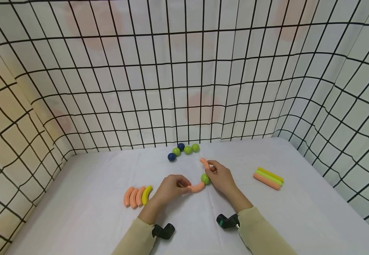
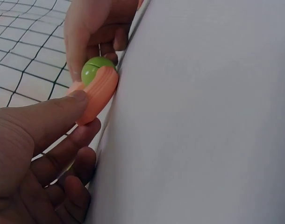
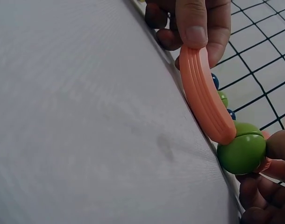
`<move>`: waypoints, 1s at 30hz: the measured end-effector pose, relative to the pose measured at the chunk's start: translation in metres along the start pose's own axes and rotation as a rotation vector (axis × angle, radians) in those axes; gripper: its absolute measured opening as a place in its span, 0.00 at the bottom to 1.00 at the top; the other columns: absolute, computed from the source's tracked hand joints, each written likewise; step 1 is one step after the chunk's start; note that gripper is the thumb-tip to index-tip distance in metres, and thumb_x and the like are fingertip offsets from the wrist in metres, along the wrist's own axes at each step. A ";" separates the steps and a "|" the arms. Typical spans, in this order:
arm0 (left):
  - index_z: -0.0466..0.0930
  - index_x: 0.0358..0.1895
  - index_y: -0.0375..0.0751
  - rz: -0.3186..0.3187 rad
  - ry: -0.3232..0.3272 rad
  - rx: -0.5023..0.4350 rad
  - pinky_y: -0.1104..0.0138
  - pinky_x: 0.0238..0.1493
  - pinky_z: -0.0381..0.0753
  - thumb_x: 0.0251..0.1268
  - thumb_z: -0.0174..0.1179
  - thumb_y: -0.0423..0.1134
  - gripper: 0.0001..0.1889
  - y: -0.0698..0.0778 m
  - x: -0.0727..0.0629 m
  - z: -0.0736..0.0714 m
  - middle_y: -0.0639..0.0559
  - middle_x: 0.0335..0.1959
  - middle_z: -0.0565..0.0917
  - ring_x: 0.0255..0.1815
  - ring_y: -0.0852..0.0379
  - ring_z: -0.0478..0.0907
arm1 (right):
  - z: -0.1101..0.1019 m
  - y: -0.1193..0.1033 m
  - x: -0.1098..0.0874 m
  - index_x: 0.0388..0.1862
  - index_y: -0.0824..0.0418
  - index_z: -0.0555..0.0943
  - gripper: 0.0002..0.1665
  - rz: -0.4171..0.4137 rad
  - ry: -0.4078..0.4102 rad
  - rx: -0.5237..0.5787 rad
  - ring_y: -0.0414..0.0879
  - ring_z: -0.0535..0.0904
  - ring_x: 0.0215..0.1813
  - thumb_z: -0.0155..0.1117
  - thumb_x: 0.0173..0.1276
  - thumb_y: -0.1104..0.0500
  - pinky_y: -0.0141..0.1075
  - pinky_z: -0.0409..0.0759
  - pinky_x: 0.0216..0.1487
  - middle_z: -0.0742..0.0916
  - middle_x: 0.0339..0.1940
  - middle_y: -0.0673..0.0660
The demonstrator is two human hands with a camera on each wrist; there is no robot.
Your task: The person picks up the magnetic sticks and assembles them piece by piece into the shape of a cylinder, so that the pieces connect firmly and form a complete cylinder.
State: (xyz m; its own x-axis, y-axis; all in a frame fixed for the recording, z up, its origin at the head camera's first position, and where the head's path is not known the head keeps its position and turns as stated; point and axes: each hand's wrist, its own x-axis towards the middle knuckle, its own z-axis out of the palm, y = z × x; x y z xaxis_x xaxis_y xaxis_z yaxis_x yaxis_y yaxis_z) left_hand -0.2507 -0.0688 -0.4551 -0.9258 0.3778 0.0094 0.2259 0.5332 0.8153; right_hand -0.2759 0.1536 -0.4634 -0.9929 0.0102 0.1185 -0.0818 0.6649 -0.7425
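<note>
My left hand (image 1: 171, 189) pinches one end of an orange curved stick (image 1: 197, 187) between thumb and fingertips. Its grooved surface shows in the right wrist view. The stick's other end meets a green ball (image 3: 242, 151), which has a slot cut across it. On the far side of the ball, my right hand (image 1: 221, 177) pinches a second orange curved stick (image 1: 204, 163), which points away toward the back. The right fingertips lie right beside the ball. In the left wrist view the ball (image 2: 96, 69) is partly covered by the near stick.
Several green and blue balls (image 1: 188, 150) lie at the back of the white table (image 1: 91, 177). To the left stand several orange curved sticks (image 1: 133, 197) beside a yellow curved stick (image 1: 146, 195). Three straight sticks (image 1: 268, 178) lie at right. Black-lined netting (image 1: 178, 78) encloses the back and sides.
</note>
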 end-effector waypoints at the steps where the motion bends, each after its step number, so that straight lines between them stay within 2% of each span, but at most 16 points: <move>1: 0.88 0.40 0.47 0.001 -0.003 0.007 0.71 0.36 0.77 0.61 0.70 0.39 0.06 0.001 0.000 0.001 0.55 0.33 0.85 0.33 0.60 0.77 | 0.000 -0.001 0.000 0.65 0.56 0.78 0.24 0.004 0.002 0.001 0.47 0.80 0.40 0.61 0.71 0.52 0.36 0.75 0.39 0.86 0.41 0.56; 9: 0.88 0.37 0.49 0.023 -0.019 0.050 0.73 0.33 0.73 0.59 0.71 0.40 0.04 0.006 -0.002 0.007 0.58 0.29 0.84 0.30 0.62 0.75 | 0.003 0.000 -0.001 0.66 0.56 0.78 0.25 0.014 0.008 0.003 0.49 0.82 0.51 0.57 0.74 0.49 0.44 0.80 0.49 0.88 0.50 0.55; 21: 0.89 0.36 0.49 0.045 -0.018 0.104 0.74 0.33 0.72 0.58 0.72 0.40 0.04 0.011 -0.003 0.013 0.60 0.28 0.83 0.29 0.65 0.74 | 0.006 -0.003 -0.004 0.66 0.50 0.79 0.23 -0.002 0.019 -0.040 0.48 0.82 0.49 0.57 0.75 0.46 0.46 0.80 0.49 0.88 0.53 0.53; 30: 0.89 0.35 0.49 0.065 -0.004 0.125 0.73 0.32 0.72 0.58 0.72 0.40 0.04 0.012 -0.004 0.015 0.61 0.28 0.84 0.28 0.66 0.73 | 0.007 -0.005 -0.006 0.64 0.48 0.80 0.23 -0.030 0.004 -0.080 0.48 0.83 0.49 0.58 0.74 0.45 0.47 0.80 0.49 0.88 0.51 0.53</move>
State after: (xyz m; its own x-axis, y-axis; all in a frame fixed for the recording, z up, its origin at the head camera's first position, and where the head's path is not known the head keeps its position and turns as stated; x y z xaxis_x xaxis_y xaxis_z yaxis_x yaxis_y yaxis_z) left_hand -0.2397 -0.0532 -0.4542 -0.9069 0.4174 0.0571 0.3212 0.5974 0.7348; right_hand -0.2703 0.1454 -0.4652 -0.9897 -0.0076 0.1432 -0.1045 0.7223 -0.6836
